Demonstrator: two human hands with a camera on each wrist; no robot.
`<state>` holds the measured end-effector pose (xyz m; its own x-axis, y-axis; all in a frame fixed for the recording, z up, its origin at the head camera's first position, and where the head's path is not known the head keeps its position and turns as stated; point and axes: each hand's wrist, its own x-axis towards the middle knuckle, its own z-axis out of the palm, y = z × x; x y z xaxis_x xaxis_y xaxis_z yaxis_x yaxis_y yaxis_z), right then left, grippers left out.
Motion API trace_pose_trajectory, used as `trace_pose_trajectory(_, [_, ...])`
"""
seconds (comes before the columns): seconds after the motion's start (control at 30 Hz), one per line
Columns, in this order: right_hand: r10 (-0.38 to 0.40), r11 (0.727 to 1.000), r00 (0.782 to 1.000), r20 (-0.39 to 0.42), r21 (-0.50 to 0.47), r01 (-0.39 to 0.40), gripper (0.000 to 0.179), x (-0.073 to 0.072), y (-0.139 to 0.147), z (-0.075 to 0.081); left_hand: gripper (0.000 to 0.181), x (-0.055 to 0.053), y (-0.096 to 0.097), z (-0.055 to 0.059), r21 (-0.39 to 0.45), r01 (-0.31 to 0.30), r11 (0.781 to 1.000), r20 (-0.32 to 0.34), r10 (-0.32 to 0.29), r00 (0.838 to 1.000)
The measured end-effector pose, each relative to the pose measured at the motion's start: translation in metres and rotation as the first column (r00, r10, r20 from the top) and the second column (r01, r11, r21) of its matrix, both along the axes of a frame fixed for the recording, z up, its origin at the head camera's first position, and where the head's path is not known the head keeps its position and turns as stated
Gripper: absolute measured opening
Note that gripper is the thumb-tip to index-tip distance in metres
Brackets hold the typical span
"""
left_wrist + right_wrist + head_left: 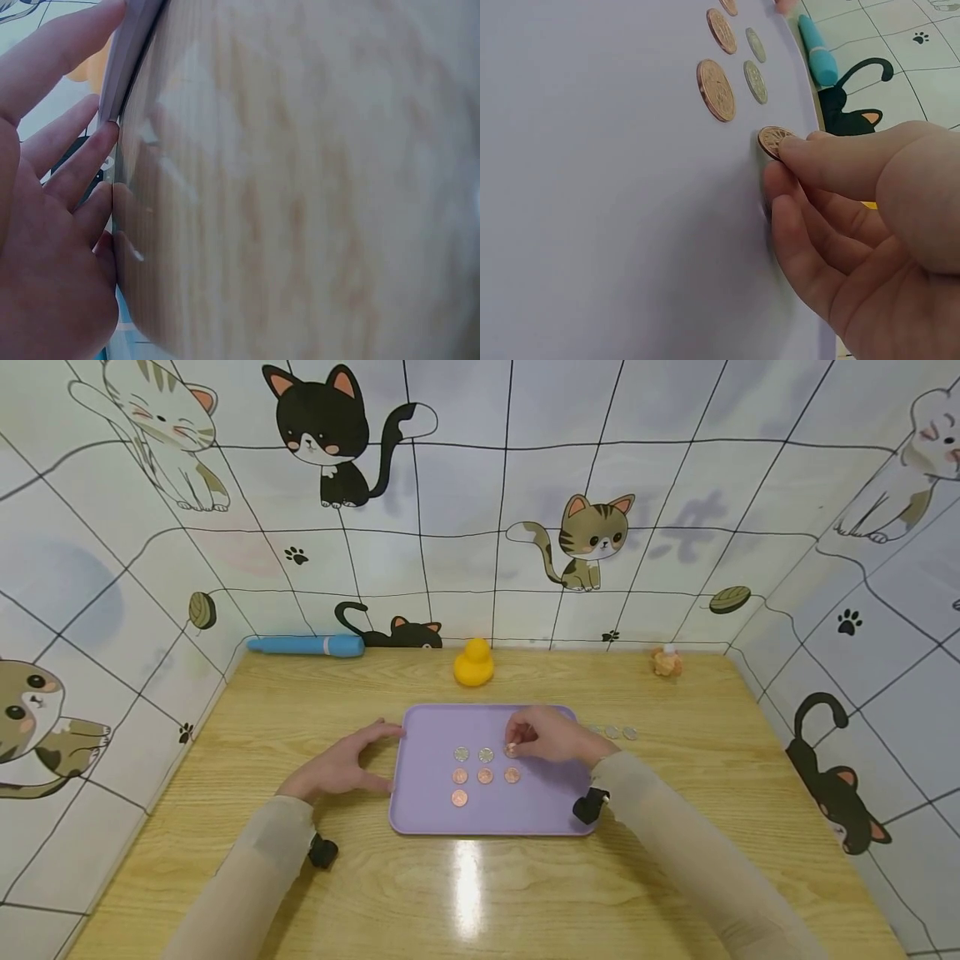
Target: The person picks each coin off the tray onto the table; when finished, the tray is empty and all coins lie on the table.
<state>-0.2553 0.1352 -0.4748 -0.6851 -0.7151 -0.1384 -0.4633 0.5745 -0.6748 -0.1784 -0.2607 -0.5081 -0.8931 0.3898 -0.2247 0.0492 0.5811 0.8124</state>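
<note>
A purple tray (427,822) lies on the table with several coins in short rows. Two silver coins, one a silver coin (486,755), form the upper row; below is a row of copper coins with a copper coin (512,775) at its right end. One more copper coin (459,797) lies lower left. My right hand (551,733) pinches a copper coin (771,141) between thumb and finger, close over the tray, right of the silver pair. My left hand (345,764) has its fingers spread, with thumb and fingertips at the tray's left rim.
Silver coins (621,732) lie on the table right of the tray, partly behind my right wrist. Along the back stand a yellow rubber duck (474,664), a blue pen-shaped object (307,646) and a small orange-tan object (666,661). Cat-patterned walls enclose the wooden table (360,893).
</note>
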Motion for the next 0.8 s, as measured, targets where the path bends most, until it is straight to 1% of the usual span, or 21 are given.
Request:
trace_pose_trajectory(0.13, [-0.032,0.999,0.999,0.014,-0.002,0.032,0.009,0.001,0.007,0.001,0.085,0.000,0.000,0.000,-0.003,0.002,1.000,0.001,-0.002,1.000])
trace_pose_trajectory(0.3, [-0.039,0.998,0.999,0.028,-0.049,0.040,0.010,0.002,0.018,0.004,0.086,0.000,-0.001,-0.001,-0.014,0.003,1.000,-0.002,-0.003,1.000])
trace_pose_trajectory(0.5, [-0.044,0.994,0.999,0.019,-0.100,0.045,0.008,0.003,0.032,0.009,0.086,0.001,0.000,0.001,-0.023,0.001,1.000,-0.003,-0.001,1.000])
trace_pose_trajectory(0.67, [-0.065,0.993,0.998,0.013,-0.099,0.066,0.006,0.003,0.046,0.012,0.086,0.001,0.000,0.001,-0.019,0.003,1.000,-0.008,-0.003,1.000])
trace_pose_trajectory(0.8, [-0.099,0.989,0.995,0.013,-0.105,0.100,0.007,0.003,0.058,0.011,0.086,0.001,0.000,0.001,-0.014,-0.001,1.000,-0.005,0.001,1.000])
